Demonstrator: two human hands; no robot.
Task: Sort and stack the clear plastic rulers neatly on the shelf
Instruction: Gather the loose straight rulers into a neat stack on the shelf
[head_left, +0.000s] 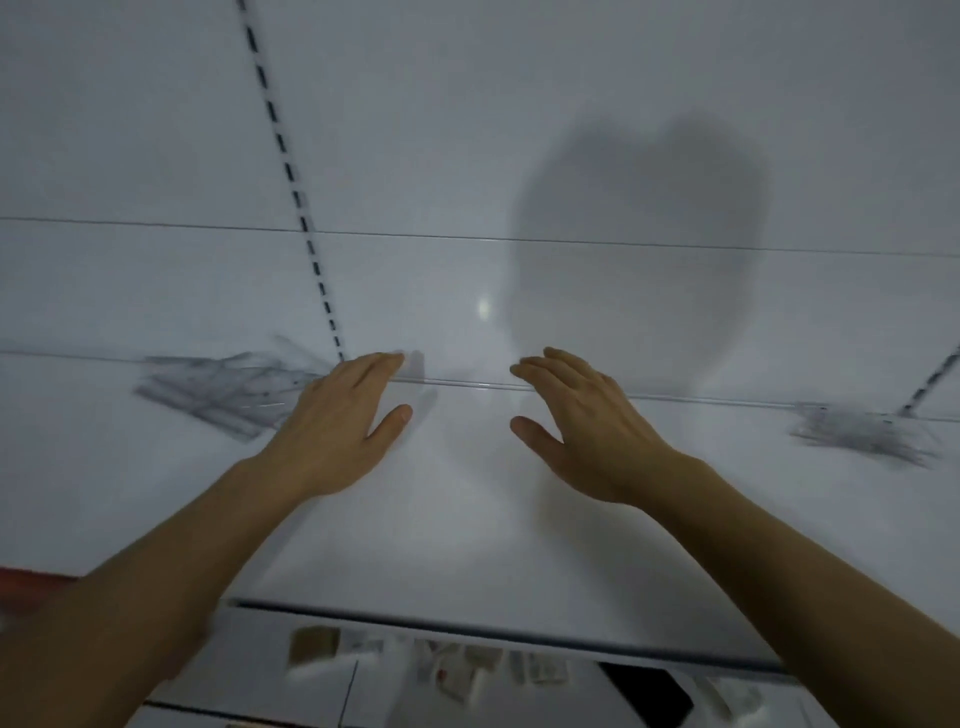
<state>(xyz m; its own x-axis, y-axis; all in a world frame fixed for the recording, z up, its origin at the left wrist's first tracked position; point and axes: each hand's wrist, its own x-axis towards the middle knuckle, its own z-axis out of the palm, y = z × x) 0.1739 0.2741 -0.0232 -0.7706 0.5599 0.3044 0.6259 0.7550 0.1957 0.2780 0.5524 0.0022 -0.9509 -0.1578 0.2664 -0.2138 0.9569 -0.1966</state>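
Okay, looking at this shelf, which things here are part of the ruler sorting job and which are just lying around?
Part of the job:
- left pile of clear rulers, fanned out untidily
- right pile of clear rulers, also scattered
- white shelf they lie on
- left hand and right hand, both open, holding nothing

Just lying about:
- blurred small packets on the lower shelf
- dark flat object beside them

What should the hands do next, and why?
Probably the left hand should slide left and take the messy ruler pile just beside it. Both hands are open and hold nothing, the right hand too, and the other pile lies farther off.
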